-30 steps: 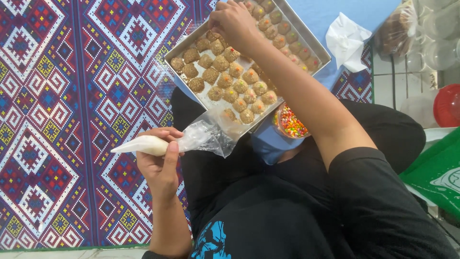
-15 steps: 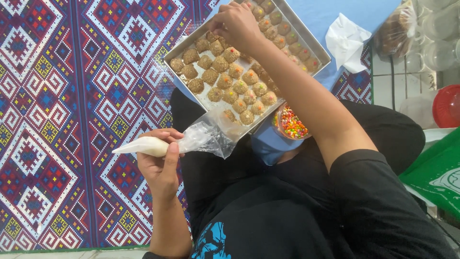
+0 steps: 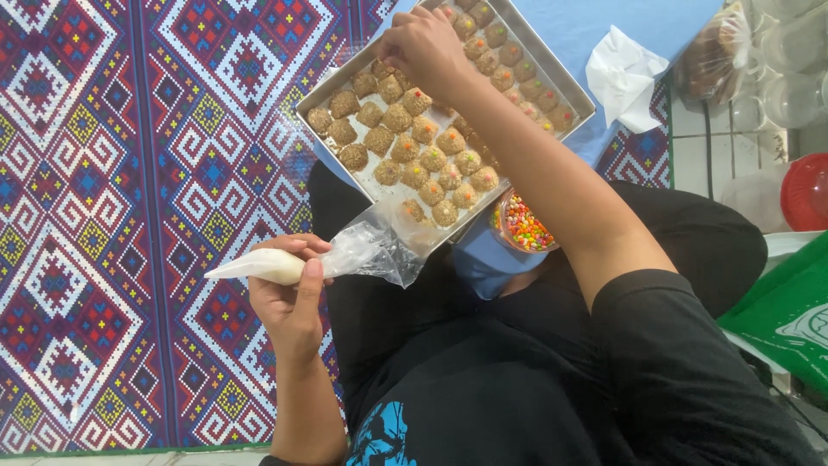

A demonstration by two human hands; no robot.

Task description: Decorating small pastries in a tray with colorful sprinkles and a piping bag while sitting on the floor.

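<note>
Change since earlier frames: almost nothing has moved; right hand stays over the far rows of the tray, left hand keeps its hold on the bag, and only the framing has drifted slightly.
Head view, right hand (image 3: 429,47): at 12 o'clock, fingers pinched narrow and pointed down onto the coated balls (image 3: 412,147); what they pinch is hidden.
Head view, left hand (image 3: 291,298): at 8 o'clock, fingers and thumb wrapped around the piping bag (image 3: 285,264).
Piping bag: clear plastic, white filling in its tapered end, tip aimed toward 9 o'clock, loose crinkled end lying over the tray's near corner.
Metal tray (image 3: 565,82): rectangular, set diagonally on a blue cloth (image 3: 604,22), holding rows of brown crumb-coated balls, some topped with a coloured dot.
Small bowl (image 3: 523,226): just below the tray's near edge at 3 o'clock of the bag, full of multicoloured sprinkles.
White tissue (image 3: 625,76): crumpled, at 1 o'clock beside the tray.
Clear bag (image 3: 711,56): at 2 o'clock, brown contents.
Red lid (image 3: 806,192): round, right edge.
Green package (image 3: 789,315): flat, at 4 o'clock, pale mark on it.
Patterned mat (image 3: 129,173): purple, red and white diamonds.
</note>
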